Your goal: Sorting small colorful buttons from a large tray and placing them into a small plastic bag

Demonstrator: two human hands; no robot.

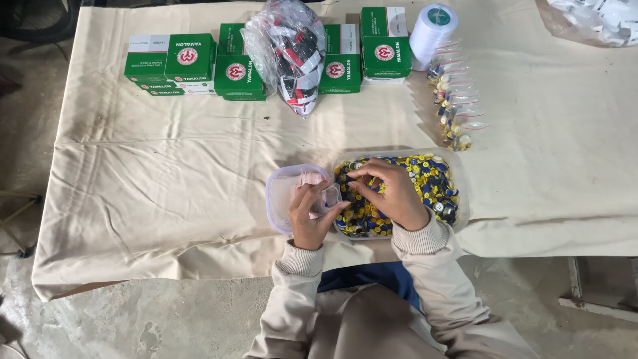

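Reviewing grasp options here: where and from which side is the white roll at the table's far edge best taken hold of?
Probably around its round side wall, coming from above. The white roll stands upright on end, teal-centred top showing. Green boxes sit close on its left and small clear bags lie just nearer the person, so its right and far sides look freest.

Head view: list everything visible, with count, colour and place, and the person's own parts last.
Cloth: one, cream, covering the table.
Boxes: several, green and white, stacked along the far edge.
Plastic bag: one, clear, holding red, black and white pieces, among the boxes.
Tape roll: one, white, far right of the boxes.
Small zip bags: a row, clear, filled with small pieces, below the roll.
Second bag: one, clear with white contents, top right corner.
Tray: one, clear, full of blue and yellow caps, centre.
Container: one, clear lilac, left of the tray.
Left hand: on the container's edge, holding a small clear bag.
Right hand: in the caps.
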